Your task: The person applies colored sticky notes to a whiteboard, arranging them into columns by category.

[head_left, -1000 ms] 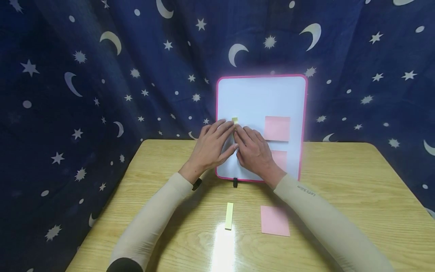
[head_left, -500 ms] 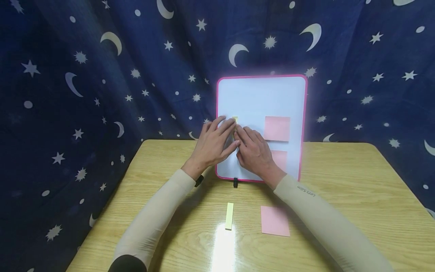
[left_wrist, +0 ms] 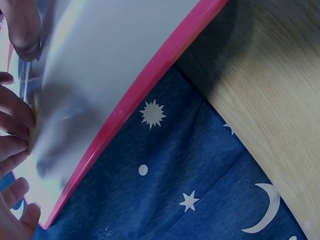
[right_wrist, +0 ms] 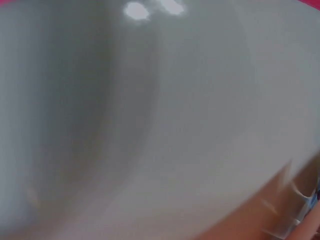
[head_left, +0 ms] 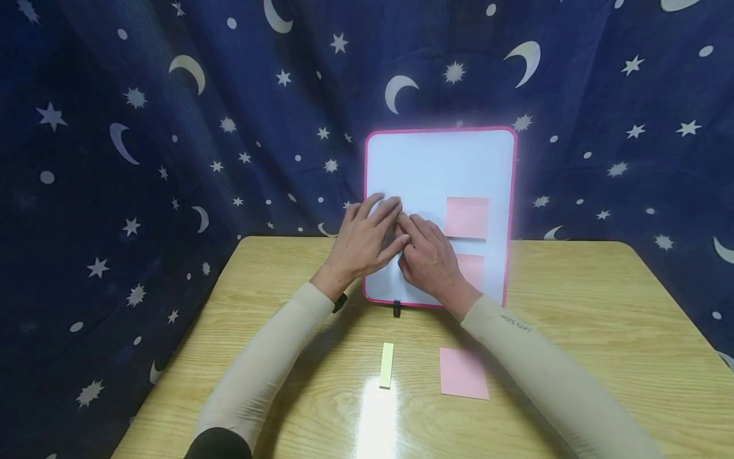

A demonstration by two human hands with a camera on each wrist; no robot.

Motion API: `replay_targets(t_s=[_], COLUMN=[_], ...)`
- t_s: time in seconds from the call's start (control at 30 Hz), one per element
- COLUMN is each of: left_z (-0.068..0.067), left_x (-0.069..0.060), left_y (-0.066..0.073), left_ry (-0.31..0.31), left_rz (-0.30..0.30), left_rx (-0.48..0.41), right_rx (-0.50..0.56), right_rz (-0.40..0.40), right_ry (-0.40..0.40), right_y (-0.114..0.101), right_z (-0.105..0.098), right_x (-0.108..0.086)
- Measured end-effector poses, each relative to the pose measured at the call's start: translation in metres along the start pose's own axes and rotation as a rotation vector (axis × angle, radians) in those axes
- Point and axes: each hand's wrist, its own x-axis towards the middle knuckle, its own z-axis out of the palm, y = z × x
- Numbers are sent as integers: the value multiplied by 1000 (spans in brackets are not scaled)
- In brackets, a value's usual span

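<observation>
My left hand (head_left: 367, 239) touches the whiteboard (head_left: 441, 162), with its fingers reaching up the left half and its thumb near the right index finger. Beside it, my right hand (head_left: 430, 255) rests its bent fingertips on the same area of the board. A thin yellow sticky strip (left_wrist: 34, 132) shows at the fingertips in the left wrist view; in the head view the hands cover it. A pink sticky note (head_left: 467, 218) is on the board's right side, with a second pink note (head_left: 471, 271) below it, partly behind the right hand.
On the wooden table (head_left: 585, 306) in front of the board lie a yellow strip pad (head_left: 387, 365) and a pink square note pad (head_left: 464, 373). A black stand foot (head_left: 397, 308) is at the board's lower edge. A starry blue curtain (head_left: 275, 127) hangs behind.
My left hand has slid slightly up and right along the board, covering the bit of yellow strip that showed above the fingertips. My right hand stays almost where it was.
</observation>
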Motion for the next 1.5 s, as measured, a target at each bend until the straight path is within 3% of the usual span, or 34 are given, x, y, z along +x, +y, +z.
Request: replay_targets(t_s=[0.27,0.6,1.03,1.5], left_z=[2,6,7,6], left_x=[1,0,-4,-4], left_y=[-2,-5,-6,-6], left_ry=[-41,-2,-9,-6], left_rz=[-26,-36,-73,-64], left_rx=[44,72,91,98], right_rx=[-21,-34,-35,-55], right_rz=[-3,-4,-9,-21], right_ry=[-5,0,-27,-37], right_y=[0,2,2,2], right_z=[2,1,0,0], right_x=[0,0,0,-1])
